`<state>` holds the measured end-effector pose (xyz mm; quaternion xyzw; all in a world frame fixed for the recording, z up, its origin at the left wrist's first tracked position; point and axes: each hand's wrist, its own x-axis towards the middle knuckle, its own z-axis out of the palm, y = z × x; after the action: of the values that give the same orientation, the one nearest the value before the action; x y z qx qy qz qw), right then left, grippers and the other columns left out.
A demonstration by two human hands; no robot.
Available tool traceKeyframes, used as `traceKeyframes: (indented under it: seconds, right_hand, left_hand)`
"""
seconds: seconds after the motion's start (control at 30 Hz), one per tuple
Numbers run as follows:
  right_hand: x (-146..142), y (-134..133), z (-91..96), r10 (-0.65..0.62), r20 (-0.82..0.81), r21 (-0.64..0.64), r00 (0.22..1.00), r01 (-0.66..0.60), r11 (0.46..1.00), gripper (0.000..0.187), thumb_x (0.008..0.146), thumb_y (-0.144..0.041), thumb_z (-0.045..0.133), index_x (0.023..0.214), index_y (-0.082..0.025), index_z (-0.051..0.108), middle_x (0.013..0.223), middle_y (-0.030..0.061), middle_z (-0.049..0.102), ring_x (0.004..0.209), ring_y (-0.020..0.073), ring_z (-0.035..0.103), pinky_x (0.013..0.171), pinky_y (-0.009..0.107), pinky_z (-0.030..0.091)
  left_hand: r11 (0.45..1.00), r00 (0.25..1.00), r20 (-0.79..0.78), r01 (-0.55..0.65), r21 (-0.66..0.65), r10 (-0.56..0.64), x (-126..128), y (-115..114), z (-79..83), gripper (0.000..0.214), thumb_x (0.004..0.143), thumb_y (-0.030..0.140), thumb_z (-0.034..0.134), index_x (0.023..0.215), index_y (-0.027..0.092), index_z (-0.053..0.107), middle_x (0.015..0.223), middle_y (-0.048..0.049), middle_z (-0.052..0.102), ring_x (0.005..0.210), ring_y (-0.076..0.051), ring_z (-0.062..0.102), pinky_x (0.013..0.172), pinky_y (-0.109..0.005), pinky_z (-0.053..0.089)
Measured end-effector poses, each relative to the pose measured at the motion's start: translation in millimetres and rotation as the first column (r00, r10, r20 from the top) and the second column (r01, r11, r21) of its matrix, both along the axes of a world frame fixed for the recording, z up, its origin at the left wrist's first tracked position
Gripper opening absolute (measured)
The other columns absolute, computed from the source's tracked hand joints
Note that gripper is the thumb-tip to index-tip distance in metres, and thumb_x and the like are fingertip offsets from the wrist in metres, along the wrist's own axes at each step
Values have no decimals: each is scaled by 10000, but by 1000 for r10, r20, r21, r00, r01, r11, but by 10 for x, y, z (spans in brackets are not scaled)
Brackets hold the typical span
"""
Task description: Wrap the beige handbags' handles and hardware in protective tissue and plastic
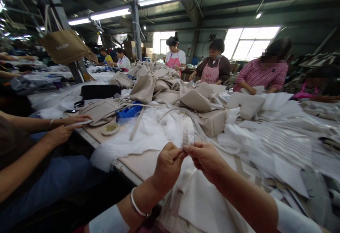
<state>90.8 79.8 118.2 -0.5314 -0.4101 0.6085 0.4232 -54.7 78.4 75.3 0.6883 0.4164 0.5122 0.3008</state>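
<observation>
In the head view, my left hand (168,164) and my right hand (208,159) meet fingertip to fingertip over the table. Both are closed in a pinch at the lower end of a translucent plastic strip (187,130), which stands up above the fingers; its exact kind is unclear. Under my wrists lies a beige bag (209,201) with a white sheet over part of it. Just beyond the strip sits a boxy beige handbag (212,122), with crumpled white wrapping (151,130) to its left.
Several beige handbags (143,87) are heaped mid-table. Stacked white foam sheets (281,133) cover the right side. A tape roll (110,129) lies near the left table edge (124,171). Beside it a co-worker's hands (57,133) hold a phone-like object. Other people work across the table.
</observation>
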Motion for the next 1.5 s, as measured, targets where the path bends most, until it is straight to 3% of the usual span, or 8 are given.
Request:
traceKeyframes:
  seconds: [0.13, 0.3, 0.47, 0.77, 1.0, 1.13, 1.3, 1.5]
  right_hand:
    - [15, -38, -47, 1, 248, 279, 969, -72, 958, 270, 726, -371, 707, 617, -162, 574, 519, -50, 436, 511, 87, 360, 494, 244, 265]
    - [75, -107, -92, -201, 746, 592, 635, -494, 637, 285, 927, -234, 495, 669, -160, 592, 667, 12, 532, 623, 124, 452, 600, 269, 324]
    - [115, -145, -81, -333, 846, 532, 416, -708, 466, 305, 951, -136, 387, 778, -139, 638, 752, 64, 577, 668, 154, 445, 617, 301, 304]
    - [145, -136, 62, 224, -7, 47, 974, -224, 974, 423, 776, -543, 683, 664, -190, 479, 502, -105, 258, 448, 56, 165, 437, 243, 118]
    - [40, -173, -21, 151, 149, 178, 977, -177, 968, 290, 771, -379, 701, 637, -162, 563, 509, -66, 381, 479, 71, 299, 469, 235, 229]
    - [39, -205, -104, -67, 692, 524, 718, -437, 731, 276, 898, -263, 534, 658, -152, 615, 640, 15, 529, 612, 128, 459, 597, 270, 337]
    - [116, -240, -194, -314, 830, 557, 462, -652, 515, 306, 951, -175, 410, 745, -157, 636, 711, 59, 573, 638, 152, 462, 606, 294, 318]
    - [279, -227, -28, 243, 359, 318, 901, -363, 876, 439, 889, -543, 547, 646, -186, 473, 576, -50, 340, 512, 89, 276, 482, 244, 229]
  left_hand:
    - [919, 944, 198, 309, -247, -264, -128, 57, 16, 305, 878, 376, 631, 682, 142, 638, 669, 5, 468, 622, -101, 440, 572, -237, 342]
    - [553, 628, 757, 700, -451, -179, -176, 162, 45, 354, 745, 412, 774, 689, 126, 573, 530, 83, 314, 477, -43, 240, 462, -199, 176]
    - [582, 546, 838, 689, -432, -25, -69, 147, 70, 312, 659, 314, 844, 681, 137, 587, 543, 83, 344, 474, -35, 231, 460, -187, 189]
    - [965, 968, 88, 243, -94, -235, -171, -50, 109, 199, 886, 281, 622, 798, 185, 773, 730, -29, 512, 693, -137, 493, 645, -244, 388]
    - [852, 892, 276, 434, -294, -359, -241, -31, 126, 354, 800, 477, 701, 691, 140, 700, 641, -11, 486, 606, -115, 441, 583, -246, 350]
    - [582, 708, 698, 614, -533, -107, -145, 0, 126, 456, 657, 528, 805, 653, 138, 568, 525, 89, 293, 470, -40, 187, 452, -214, 125]
    - [720, 768, 640, 432, -543, 22, 7, -48, 138, 324, 708, 387, 786, 653, 144, 579, 526, 73, 358, 479, -49, 264, 458, -212, 186]
    - [954, 957, 215, 237, -184, -197, -130, -134, 234, 250, 854, 299, 663, 649, 161, 702, 655, -3, 481, 643, -120, 458, 600, -245, 354]
